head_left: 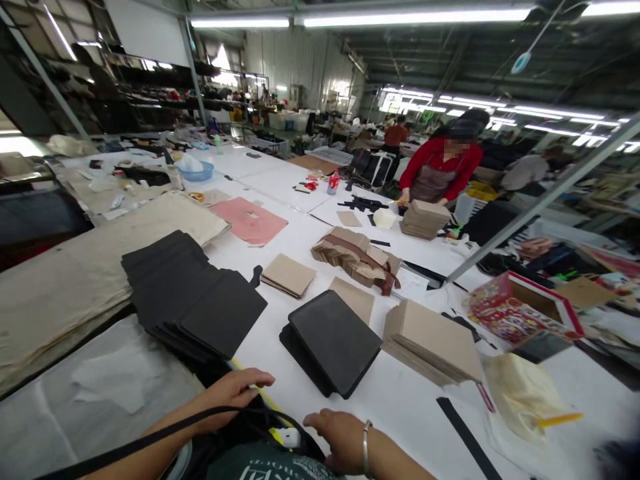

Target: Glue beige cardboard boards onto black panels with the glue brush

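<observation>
At the table's near edge my left hand (235, 395) hovers with its fingers stretched out, holding nothing. A little lower and to the right is my right hand (341, 435), a bangle at the wrist; its fingers are loosely bent, apart and bare. Beyond the hands lies a small pile of black rectangular panels (336, 341), its top panel turned against those beneath. A fanned stack of black panels (195, 293) spreads out to the left, beyond my left hand. On the right stands a stack of beige board pieces (434, 339). A black cord crosses in front of my left forearm.
Thin beige boards (289, 275) and a strapped bundle of board pieces (353, 255) lie farther back. A black strip (467, 437), a yellowish block (525, 393) and a patterned box (520, 307) are at right. Across the table a person in red (443, 163) handles another stack.
</observation>
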{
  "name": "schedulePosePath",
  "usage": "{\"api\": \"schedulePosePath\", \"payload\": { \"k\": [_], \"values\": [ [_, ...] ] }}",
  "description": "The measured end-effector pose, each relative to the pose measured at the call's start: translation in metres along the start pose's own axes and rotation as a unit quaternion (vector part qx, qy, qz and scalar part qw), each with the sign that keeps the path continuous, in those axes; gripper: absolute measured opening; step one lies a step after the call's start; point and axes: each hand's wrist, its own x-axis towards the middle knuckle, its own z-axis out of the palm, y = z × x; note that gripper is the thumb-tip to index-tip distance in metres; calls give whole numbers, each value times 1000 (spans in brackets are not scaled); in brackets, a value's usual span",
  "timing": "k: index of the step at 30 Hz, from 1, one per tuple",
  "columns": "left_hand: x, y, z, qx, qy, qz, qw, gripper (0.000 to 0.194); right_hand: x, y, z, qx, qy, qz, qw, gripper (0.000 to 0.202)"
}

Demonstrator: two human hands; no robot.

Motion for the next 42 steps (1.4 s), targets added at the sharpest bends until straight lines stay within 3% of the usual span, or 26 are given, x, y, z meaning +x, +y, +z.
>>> {"api": "schedulePosePath", "payload": {
  "k": [4,6,10,15,17,19,23,27,30,32,34,35,38,40,42],
  "values": [
    [1,12,-18,73,-35,48,996,29,-9,-10,-14,55,28,-93,994,24],
    [4,12,-25,53,-23,24,998,29,-5,-12,-12,55,13,-104,993,21],
    [12,0,-31,-43,68,-82,993,34,3,-12,-4,-37,-10,-123,992,19],
    [12,-17,-17,-91,175,-138,971,42,3,-12,4,-192,-80,-112,972,19],
    [9,-20,-5,-111,193,-143,964,45,3,-10,12,-227,-113,-104,962,20],
    [6,-20,9,-126,193,-140,963,46,3,-7,24,-232,-95,-87,964,23],
    [1,-18,38,-131,198,-141,961,44,10,-2,49,-205,-14,-20,978,46],
    [3,-11,60,-132,203,-152,958,47,14,5,57,-168,-89,-3,982,41],
    [11,-2,56,-131,190,-147,962,48,0,26,52,-43,-119,-21,992,29],
    [22,3,40,-132,186,-144,963,49,-15,49,52,123,-82,-16,989,32],
    [41,4,16,-133,199,-141,961,52,-31,78,57,321,19,12,947,37],
    [55,3,4,-135,208,-139,959,56,-37,92,61,409,96,44,906,40],
    [110,-6,-24,-156,216,-147,953,71,-39,131,73,563,317,182,741,60],
    [153,-17,-31,-150,202,-176,952,78,-26,150,76,599,370,260,661,72],
    [192,-29,-29,-133,173,-209,953,80,-4,160,73,611,351,305,640,81]
  ]
}}
